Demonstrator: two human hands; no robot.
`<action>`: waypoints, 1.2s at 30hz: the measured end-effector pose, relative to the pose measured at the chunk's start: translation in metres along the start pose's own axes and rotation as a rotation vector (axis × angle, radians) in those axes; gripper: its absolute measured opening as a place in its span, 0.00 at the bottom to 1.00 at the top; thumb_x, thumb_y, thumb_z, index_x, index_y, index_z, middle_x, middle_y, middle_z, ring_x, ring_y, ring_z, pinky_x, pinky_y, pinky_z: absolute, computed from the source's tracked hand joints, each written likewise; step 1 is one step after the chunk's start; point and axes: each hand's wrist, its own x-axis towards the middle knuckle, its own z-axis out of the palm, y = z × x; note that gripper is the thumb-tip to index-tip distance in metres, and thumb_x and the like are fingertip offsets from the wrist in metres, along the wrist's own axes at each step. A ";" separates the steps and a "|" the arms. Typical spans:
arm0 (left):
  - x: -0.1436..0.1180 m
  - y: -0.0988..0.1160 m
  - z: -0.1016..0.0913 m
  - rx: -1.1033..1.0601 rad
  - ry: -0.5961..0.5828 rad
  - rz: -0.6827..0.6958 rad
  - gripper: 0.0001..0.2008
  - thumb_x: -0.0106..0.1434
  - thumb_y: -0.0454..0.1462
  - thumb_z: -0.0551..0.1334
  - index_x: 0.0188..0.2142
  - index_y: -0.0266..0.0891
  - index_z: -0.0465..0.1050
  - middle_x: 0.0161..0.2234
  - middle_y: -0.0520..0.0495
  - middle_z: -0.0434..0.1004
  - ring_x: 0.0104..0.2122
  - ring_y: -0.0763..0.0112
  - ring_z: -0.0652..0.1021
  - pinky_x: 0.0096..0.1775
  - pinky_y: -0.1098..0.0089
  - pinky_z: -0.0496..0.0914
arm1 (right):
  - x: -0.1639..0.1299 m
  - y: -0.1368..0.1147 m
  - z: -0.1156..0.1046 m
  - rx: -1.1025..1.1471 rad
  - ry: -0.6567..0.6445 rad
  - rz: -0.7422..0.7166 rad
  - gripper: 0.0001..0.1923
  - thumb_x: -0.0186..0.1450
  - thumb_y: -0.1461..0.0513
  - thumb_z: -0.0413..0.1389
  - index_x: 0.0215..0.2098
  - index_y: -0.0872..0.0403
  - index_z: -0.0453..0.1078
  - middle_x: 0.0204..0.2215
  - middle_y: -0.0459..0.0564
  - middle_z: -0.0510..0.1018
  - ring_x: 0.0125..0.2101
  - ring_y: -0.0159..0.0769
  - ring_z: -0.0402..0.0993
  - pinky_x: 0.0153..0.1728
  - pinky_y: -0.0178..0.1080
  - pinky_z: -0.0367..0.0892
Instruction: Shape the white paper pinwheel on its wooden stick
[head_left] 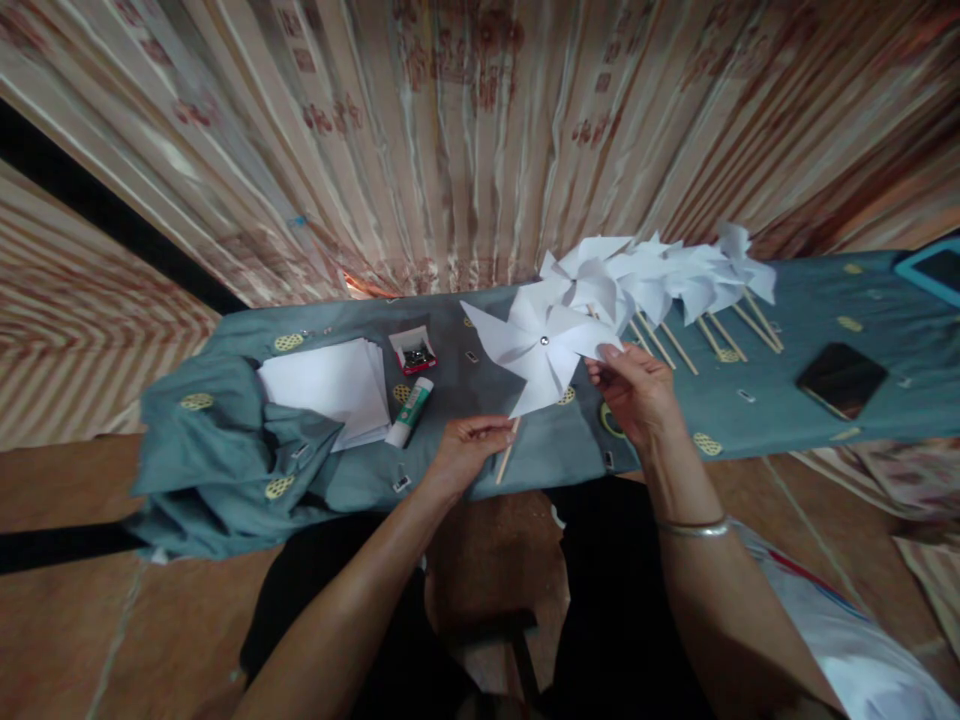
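Observation:
A white paper pinwheel (525, 335) with a small metal pin at its centre is held up over the cloth-covered table. Its thin wooden stick (505, 462) is pinched between the thumb and fingers of my left hand (469, 450), just below the paper. My right hand (634, 385) has its thumb and fingers closed on the tip of the pinwheel's right blade. Behind the held one, several finished-looking pinwheels (675, 275) lie in an overlapping row, their sticks pointing toward me.
On the left lie a stack of white paper (322, 385), an open small box of metal pins (414, 350) and a glue stick (410, 412). A yellow-green ring (610, 422) is partly behind my right hand. At right are a phone (842, 380) and a blue-framed device (937, 270).

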 end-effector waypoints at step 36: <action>0.003 -0.003 0.000 -0.023 0.071 0.072 0.15 0.41 0.40 0.75 0.30 0.38 0.83 0.30 0.46 0.84 0.32 0.65 0.80 0.39 0.67 0.74 | -0.013 0.009 0.003 -0.134 0.013 -0.062 0.16 0.48 0.49 0.71 0.26 0.50 0.78 0.18 0.44 0.77 0.21 0.30 0.72 0.25 0.35 0.70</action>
